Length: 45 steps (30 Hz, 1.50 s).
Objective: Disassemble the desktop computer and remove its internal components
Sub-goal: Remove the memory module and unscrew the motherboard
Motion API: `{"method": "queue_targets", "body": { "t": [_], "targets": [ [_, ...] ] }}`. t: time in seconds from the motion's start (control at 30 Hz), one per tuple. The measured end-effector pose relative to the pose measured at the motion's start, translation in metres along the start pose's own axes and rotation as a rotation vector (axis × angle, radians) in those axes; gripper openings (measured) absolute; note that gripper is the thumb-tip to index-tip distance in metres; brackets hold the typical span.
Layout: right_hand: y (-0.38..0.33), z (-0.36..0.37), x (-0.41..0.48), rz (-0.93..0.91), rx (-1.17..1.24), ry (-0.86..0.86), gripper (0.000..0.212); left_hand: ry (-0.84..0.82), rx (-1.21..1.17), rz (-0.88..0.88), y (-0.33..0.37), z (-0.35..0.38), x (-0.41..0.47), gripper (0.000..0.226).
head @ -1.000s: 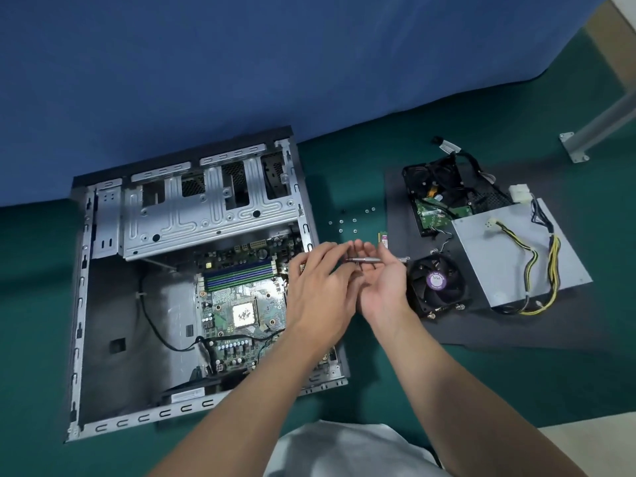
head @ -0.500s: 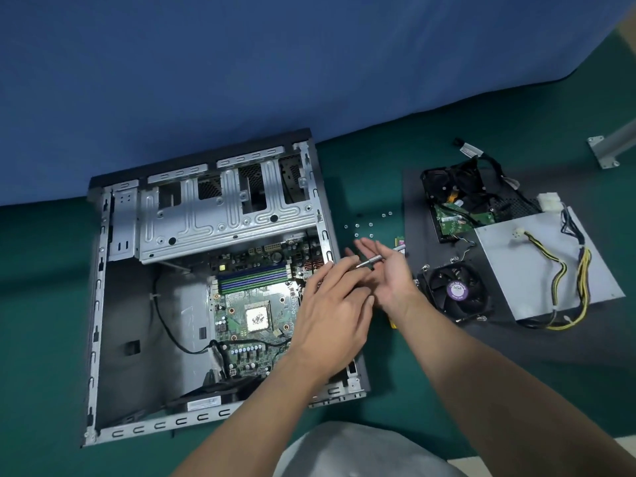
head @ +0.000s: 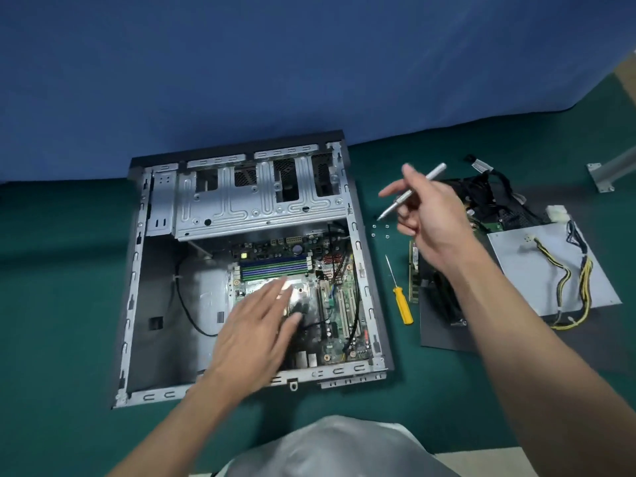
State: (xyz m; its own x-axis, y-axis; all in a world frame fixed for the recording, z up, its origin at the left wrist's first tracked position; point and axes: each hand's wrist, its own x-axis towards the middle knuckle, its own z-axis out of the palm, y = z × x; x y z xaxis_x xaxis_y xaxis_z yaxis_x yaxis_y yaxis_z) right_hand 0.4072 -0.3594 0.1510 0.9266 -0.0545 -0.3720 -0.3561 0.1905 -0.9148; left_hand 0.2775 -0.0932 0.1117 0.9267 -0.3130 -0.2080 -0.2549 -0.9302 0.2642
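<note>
The open computer case (head: 137, 270) lies on its side on the green floor, its motherboard (head: 340, 304) exposed with blue memory slots (head: 273, 265) near the drive cage (head: 258, 201). My left hand (head: 258, 325) hovers flat over the motherboard with fingers spread, blurred, holding nothing. My right hand (head: 426, 208) is raised right of the case and holds a silver screwdriver (head: 411, 192), tip pointing down toward several loose screws (head: 380, 230).
A yellow-handled screwdriver (head: 401, 299) lies beside the case. On a dark mat (head: 444, 335) to the right sit a memory stick (head: 414, 270), a power supply (head: 550, 266) with yellow cables, and a drive with black cables (head: 495, 197). A blue cloth (head: 275, 63) hangs behind.
My hands have parted. The left moved down over the motherboard; the right lifted up and right with the silver screwdriver. The yellow screwdriver shows beside the case.
</note>
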Motion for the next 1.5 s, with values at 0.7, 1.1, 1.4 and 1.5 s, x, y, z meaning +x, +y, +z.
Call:
{"method": "queue_targets", "body": {
  "t": [0.7, 1.1, 1.4, 1.5],
  "targets": [
    [0.1, 0.136, 0.012, 0.054, -0.884, 0.362, 0.014, 0.184, 0.135, -0.302, -0.147, -0.036, -0.01, 0.078],
    [0.104, 0.136, 0.043, 0.221, -1.218, 0.287, 0.03, 0.167, 0.038, -0.37, -0.143, -0.035, -0.004, 0.069],
    [0.108, 0.13, 0.054, 0.234, -1.321, 0.288, 0.036, 0.146, 0.058, -0.376, -0.143, -0.036, -0.004, 0.062],
    [0.113, 0.127, 0.057, 0.193, -1.374, 0.317, 0.029, 0.14, 0.057, -0.382, -0.143, -0.037, -0.004, 0.059]
  ]
}}
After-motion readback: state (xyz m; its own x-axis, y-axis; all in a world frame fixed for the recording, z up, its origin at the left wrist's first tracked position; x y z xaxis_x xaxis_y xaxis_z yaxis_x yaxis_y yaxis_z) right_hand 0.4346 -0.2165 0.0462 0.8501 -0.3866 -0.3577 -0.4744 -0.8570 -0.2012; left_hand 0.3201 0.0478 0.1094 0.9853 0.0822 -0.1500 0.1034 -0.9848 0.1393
